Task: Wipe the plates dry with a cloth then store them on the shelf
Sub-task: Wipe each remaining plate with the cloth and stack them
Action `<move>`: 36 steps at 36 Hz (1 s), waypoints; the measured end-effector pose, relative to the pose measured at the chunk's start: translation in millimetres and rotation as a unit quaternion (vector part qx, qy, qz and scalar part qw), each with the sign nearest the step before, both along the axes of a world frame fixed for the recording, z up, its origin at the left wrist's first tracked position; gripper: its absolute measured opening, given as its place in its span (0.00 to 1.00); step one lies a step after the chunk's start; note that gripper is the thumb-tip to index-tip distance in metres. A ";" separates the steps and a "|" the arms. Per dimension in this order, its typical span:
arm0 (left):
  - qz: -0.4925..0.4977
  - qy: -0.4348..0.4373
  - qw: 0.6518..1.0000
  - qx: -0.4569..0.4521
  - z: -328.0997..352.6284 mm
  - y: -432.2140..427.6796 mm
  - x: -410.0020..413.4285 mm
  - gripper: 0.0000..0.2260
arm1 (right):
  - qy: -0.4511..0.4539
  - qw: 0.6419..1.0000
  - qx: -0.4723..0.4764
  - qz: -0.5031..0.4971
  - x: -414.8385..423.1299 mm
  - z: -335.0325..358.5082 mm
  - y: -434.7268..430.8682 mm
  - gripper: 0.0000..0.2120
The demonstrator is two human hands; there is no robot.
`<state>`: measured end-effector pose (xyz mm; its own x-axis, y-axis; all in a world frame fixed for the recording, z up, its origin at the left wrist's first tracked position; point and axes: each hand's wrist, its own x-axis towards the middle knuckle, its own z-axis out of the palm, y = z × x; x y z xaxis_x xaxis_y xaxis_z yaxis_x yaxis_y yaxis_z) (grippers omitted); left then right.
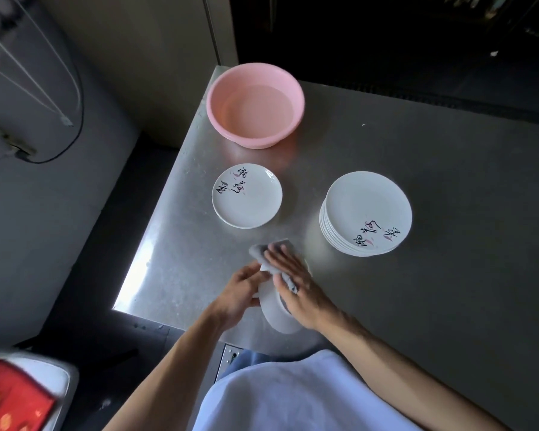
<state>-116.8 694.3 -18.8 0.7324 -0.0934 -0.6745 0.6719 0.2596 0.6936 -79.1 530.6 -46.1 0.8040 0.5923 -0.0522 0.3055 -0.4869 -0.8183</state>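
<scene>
Nearest to me, my left hand (241,293) grips the rim of a white plate (276,312) held on edge just above the near part of the steel table (448,275). My right hand (296,281) lies flat against the plate's far face, fingers spread, pressing the grey cloth (263,251) onto it; part of the cloth bunches under my palm and a corner sticks out past my fingertips. So I judge I am in the middle of wiping this one.

A little farther, to the right, stands a stack of plates (366,213), white with dark brush lettering on the top one. To the left and well apart from it lies a single plate (247,196) of the same pattern, flat on the table. I cannot tell which of these are dry and which still wait; whichever it is, most of the wiping or all of the storing remains, and no shelf shows from here.

Farther still, near the table's far left corner, sits a pink basin (255,104) with water in it.

The tabletop is brushed metal, with a bright glare along its near left edge. Beyond it the room is dim, dark at the far right, with a pale wall and loose cables (59,113) to the far left.
</scene>
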 end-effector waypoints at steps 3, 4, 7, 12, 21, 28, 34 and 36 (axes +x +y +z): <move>-0.010 -0.004 1.000 0.021 -2.4 3.0 -2.7 0.10 | -0.071 0.997 -0.041 0.001 1.9 -11.9 -4.1 0.25; -0.012 -0.004 1.000 0.021 -2.2 2.9 -3.1 0.10 | -0.049 0.996 -0.057 -0.040 5.8 -17.9 -7.9 0.26; -0.010 -0.001 1.000 0.009 -0.5 1.5 -2.7 0.11 | 0.087 0.978 -0.088 -0.166 11.3 -24.2 -15.2 0.30; -0.018 -0.005 1.000 0.025 -3.0 -0.6 -2.9 0.10 | -0.073 0.995 -0.060 -0.018 -14.1 -6.2 -11.5 0.26; 0.082 0.029 0.995 -0.058 -6.2 -1.8 -6.7 0.08 | 0.124 0.954 -0.054 -0.266 0.8 -9.6 -10.6 0.23; -0.005 0.014 1.000 -0.001 -2.9 0.3 -1.9 0.12 | -0.056 0.998 -0.024 -0.012 -14.8 -5.4 6.5 0.26; 0.009 0.021 1.000 -0.005 -6.2 1.0 -2.9 0.12 | 0.018 0.976 -0.150 -0.157 3.4 -32.5 -10.1 0.32; 0.014 0.025 1.000 -0.009 -6.0 -0.2 -1.7 0.12 | 0.082 0.964 -0.164 -0.192 5.9 -31.6 -9.0 0.38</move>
<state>-118.5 694.1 -24.8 0.7008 -0.0865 -0.7081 0.6976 0.2903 0.6550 -73.2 521.6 -77.8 0.9254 0.1833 -0.3318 -0.0694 -0.7787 -0.6236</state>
